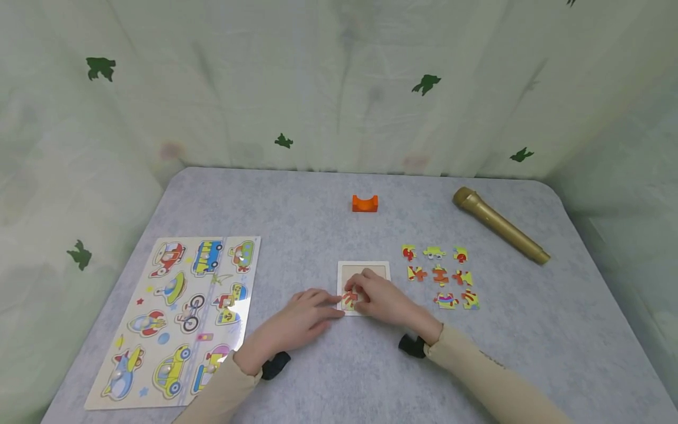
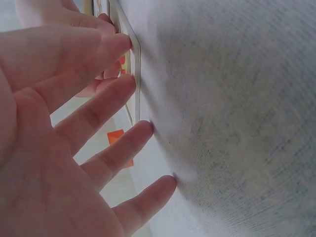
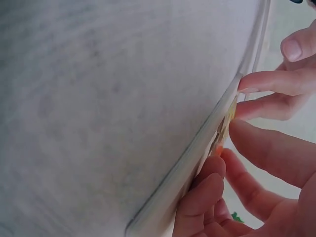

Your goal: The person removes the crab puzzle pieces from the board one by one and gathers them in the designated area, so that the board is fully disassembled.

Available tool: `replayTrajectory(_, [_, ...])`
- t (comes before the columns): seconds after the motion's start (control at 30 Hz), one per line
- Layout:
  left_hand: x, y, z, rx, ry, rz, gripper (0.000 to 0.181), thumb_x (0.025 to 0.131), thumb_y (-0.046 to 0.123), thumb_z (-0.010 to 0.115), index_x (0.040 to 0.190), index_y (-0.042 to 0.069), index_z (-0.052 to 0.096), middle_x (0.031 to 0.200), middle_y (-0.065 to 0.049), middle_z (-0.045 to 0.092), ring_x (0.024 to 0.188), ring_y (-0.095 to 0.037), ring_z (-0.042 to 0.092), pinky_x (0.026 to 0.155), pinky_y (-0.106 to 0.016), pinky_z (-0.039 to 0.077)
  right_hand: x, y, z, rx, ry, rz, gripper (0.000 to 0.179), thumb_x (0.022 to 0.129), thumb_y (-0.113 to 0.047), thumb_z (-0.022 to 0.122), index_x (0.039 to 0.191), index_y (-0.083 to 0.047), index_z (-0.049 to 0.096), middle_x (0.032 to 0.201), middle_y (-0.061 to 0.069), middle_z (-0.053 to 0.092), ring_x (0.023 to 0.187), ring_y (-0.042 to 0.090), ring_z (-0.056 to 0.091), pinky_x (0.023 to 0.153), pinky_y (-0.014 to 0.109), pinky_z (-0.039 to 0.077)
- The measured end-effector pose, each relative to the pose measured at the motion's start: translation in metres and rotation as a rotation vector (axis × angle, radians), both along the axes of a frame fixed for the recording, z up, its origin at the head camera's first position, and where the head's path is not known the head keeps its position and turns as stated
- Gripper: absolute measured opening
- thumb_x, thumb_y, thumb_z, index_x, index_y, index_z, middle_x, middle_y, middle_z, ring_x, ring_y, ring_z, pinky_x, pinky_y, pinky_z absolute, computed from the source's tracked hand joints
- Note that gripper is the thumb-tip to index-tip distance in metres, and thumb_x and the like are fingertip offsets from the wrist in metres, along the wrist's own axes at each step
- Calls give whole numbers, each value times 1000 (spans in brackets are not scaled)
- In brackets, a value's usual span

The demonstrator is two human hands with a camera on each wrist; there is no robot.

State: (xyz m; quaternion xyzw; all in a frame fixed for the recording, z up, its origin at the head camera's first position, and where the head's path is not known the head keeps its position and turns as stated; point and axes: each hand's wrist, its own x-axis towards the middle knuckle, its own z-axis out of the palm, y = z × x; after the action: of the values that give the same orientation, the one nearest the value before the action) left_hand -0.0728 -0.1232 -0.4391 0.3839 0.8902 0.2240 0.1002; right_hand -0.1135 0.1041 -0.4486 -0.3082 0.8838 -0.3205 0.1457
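Observation:
A small square puzzle tray (image 1: 365, 263) with a pale rim lies on the table in front of me. In its near left corner is a red and yellow jigsaw piece (image 1: 349, 299), which my right hand (image 1: 388, 299) pinches between thumb and index finger. My left hand (image 1: 304, 318) has its fingers extended, fingertips at the tray's left edge. The left wrist view shows those fingers (image 2: 106, 111) spread, two of them against the rim. To the right of the tray, several loose jigsaw pieces (image 1: 441, 275) lie in rows.
A large vehicle puzzle board (image 1: 203, 318) lies at the left, partly under my left forearm. An orange notched block (image 1: 365, 204) stands beyond the tray. A gold microphone (image 1: 500, 225) lies at the back right. A pale curtain (image 1: 328, 76) surrounds the table.

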Motion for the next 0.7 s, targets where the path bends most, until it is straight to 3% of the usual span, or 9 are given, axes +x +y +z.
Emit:
replayTrajectory(0.17, [0, 0, 1, -2, -29, 9, 28, 93, 10, 60, 119, 13, 68, 133, -6, 54, 123, -28, 44, 96, -54, 34, -4, -2, -2, -84, -14, -17, 20, 84, 4, 62, 98, -10, 57, 80, -2, 50, 67, 11, 46, 61, 25, 41])
replayTrajectory(0.3, [-1, 1, 1, -11, -35, 17, 27, 93, 11, 60, 119, 13, 69, 132, -7, 54, 123, -28, 44, 97, -54, 34, -9, 7, -1, -143, -75, -32, 15, 88, 4, 59, 92, -10, 55, 74, -4, 51, 67, 11, 48, 60, 25, 41])
replayTrajectory(0.43, [-1, 2, 1, -14, -30, 20, 26, 93, 11, 60, 118, 13, 69, 131, -7, 55, 122, -28, 45, 96, -53, 34, -13, 32, 4, -154, -150, -72, 11, 91, 2, 59, 93, -9, 58, 77, -3, 54, 70, 13, 50, 62, 26, 43])
replayTrajectory(0.7, [-1, 4, 0, 2, 13, 16, 24, 92, 8, 60, 114, 11, 70, 126, -7, 57, 117, -28, 48, 92, -51, 37, -11, 91, 7, -89, -120, -201, 10, 88, 1, 64, 93, -7, 62, 79, -2, 57, 74, 15, 52, 65, 28, 45])
